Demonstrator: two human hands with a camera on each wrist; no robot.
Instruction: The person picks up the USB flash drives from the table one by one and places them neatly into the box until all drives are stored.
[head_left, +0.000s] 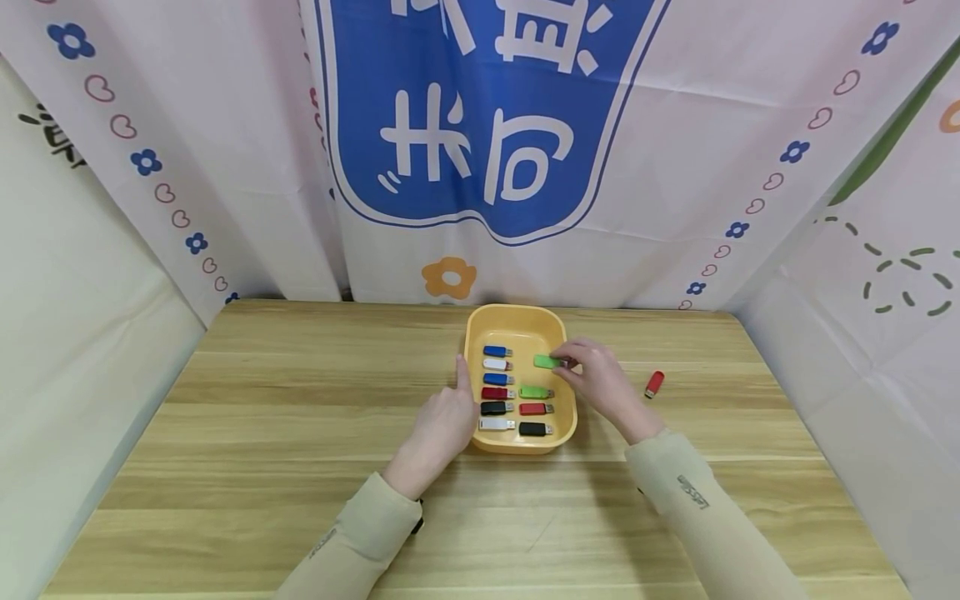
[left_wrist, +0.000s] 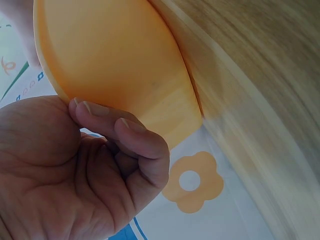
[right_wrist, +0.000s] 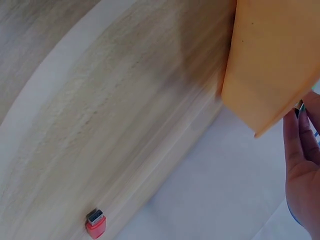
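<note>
My right hand [head_left: 603, 385] pinches a green USB stick [head_left: 546, 362] by its plug end, over the right side of a yellow plastic tray [head_left: 513, 312]. In the right wrist view, its fingers sit at the tray's rim. My left hand [head_left: 444, 419] holds the tray's left rim, with the index finger pointing along it. The left wrist view has the other fingers curled against the tray's outer wall. Inside the tray, several USB sticks lie in a left column, among them a white one [head_left: 495, 424]. The right column has a green [head_left: 536, 392], a red [head_left: 536, 409] and a black USB stick [head_left: 535, 429].
A red USB stick [head_left: 655, 384] lies on the wooden table [head_left: 300, 400], right of the tray. Printed white cloth [head_left: 262, 208] hangs behind the table's back edge, close to the tray's far end. Pale cloth walls stand on both sides.
</note>
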